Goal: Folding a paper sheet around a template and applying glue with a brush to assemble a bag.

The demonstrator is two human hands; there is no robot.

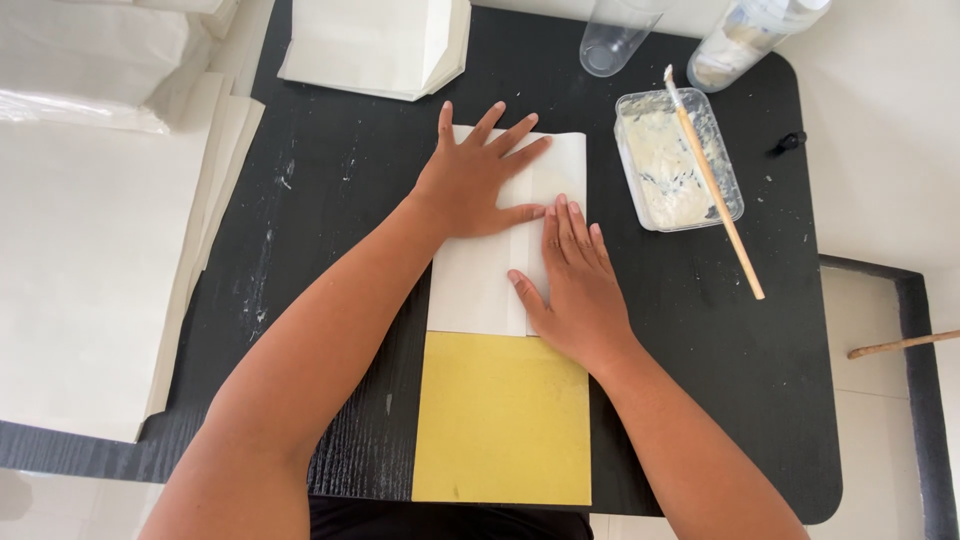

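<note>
Far left: stack of large white paper sheets (90,260) overhanging the black table (330,180), cut off by the left frame edge; bottom corner near the table's front edge. Above it, more white folded stuff (90,60), cropped at top, can't tell what exactly. Top centre-left: pile of folded white paper (370,45), top cut off.

Centre: folded white paper sheet (475,285) lies flat on the table, its lower end meeting a yellow board (500,420); can't tell if the board runs under the paper. Board's bottom edge reaches the table's front edge. A vertical fold or seam runs down the paper, partly hidden by both hands.

Left hand (475,180): open, fingers spread, palm flat pressing the upper part of the paper, gripping nothing. Covers the paper's upper-left corner.

Right hand (575,285): open, fingers together and flat, palm down on the paper's right edge along the seam; fingertips just touch the left thumb. Hides the paper's lower-right part.

Right of the paper: clear plastic tub (678,160) of whitish paste with dark specks, a wooden-handled brush (715,185) resting across it, bristle end on the tub's far rim, handle sticking out over the table. Behind: clear cup (612,40) and a clear bottle (750,35), both cropped at top. Small black cap-like thing (790,142) near the table's right edge, too small to tell. Far right: a wooden stick (905,343) on the floor, cut off by the frame.
</note>
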